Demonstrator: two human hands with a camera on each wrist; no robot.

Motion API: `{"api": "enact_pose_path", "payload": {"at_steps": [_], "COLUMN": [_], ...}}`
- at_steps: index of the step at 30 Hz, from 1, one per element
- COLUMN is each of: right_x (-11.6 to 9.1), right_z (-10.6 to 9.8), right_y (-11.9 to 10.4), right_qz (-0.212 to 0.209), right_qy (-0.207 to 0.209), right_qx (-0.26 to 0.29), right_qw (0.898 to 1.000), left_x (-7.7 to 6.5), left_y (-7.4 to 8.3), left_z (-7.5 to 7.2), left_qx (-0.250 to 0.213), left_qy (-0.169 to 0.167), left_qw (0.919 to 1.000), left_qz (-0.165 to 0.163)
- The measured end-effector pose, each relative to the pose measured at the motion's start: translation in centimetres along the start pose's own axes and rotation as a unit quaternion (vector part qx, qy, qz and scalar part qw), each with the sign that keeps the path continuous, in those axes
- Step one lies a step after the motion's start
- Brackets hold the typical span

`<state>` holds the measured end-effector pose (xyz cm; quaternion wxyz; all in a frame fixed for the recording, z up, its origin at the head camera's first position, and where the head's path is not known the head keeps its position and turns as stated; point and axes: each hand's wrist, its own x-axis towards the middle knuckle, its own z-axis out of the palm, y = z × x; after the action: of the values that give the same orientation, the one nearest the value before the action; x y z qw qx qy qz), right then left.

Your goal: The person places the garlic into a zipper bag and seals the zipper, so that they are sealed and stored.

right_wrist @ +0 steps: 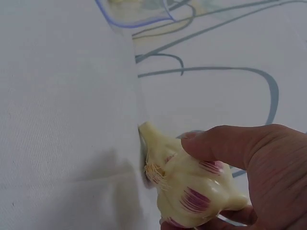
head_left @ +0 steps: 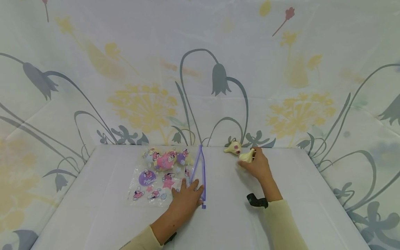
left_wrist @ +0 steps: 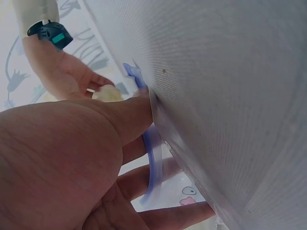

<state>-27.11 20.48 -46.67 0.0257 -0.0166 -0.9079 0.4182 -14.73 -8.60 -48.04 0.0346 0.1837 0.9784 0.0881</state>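
Note:
My right hand (head_left: 257,166) grips a pale yellow garlic bulb (head_left: 247,157) with purple streaks, thumb on one side and fingers on the other. Just behind it, a second garlic bulb (head_left: 233,148) lies at the table's back edge; in the right wrist view the held bulb (right_wrist: 194,194) partly covers it. On the left is a clear zip bag (head_left: 134,194) with pink and purple cartoon prints. My left hand (head_left: 185,199) rests at its mouth with fingers spread, where the two sides of the purple zip strip (head_left: 204,173) stand apart. In the left wrist view the thumb (left_wrist: 132,115) touches the bag's edge.
Pale yellow lumps bulge inside the far end of the bag, their kind obscured by the prints. A white cloth covers the table (head_left: 228,222). Behind it rises a flower-printed curtain (head_left: 150,69). A black wrist camera (head_left: 257,200) sits on the right wrist.

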Motion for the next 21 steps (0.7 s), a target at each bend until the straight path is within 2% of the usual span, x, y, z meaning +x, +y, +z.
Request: {"api": "enact_pose_path", "payload": {"at_steps": [12, 21], "right_x": [-0.4, -0.6], "right_z": [1.4, 2.5], "right_y": [-0.8, -1.4], "right_qz": [-0.003, -0.022], "right_qy": [-0.023, -0.036], "right_qx": [0.003, 0.021], "right_qw": [1.000, 0.999], "left_x": [0.0, -0.1], "left_y": [0.1, 0.1], "left_z": [0.0, 0.0], "left_qx": [-0.003, -0.001], "left_qy": [-0.001, 0.004], "left_qw": [1.0000, 1.0000], "left_qz": [-0.003, -0.001]}}
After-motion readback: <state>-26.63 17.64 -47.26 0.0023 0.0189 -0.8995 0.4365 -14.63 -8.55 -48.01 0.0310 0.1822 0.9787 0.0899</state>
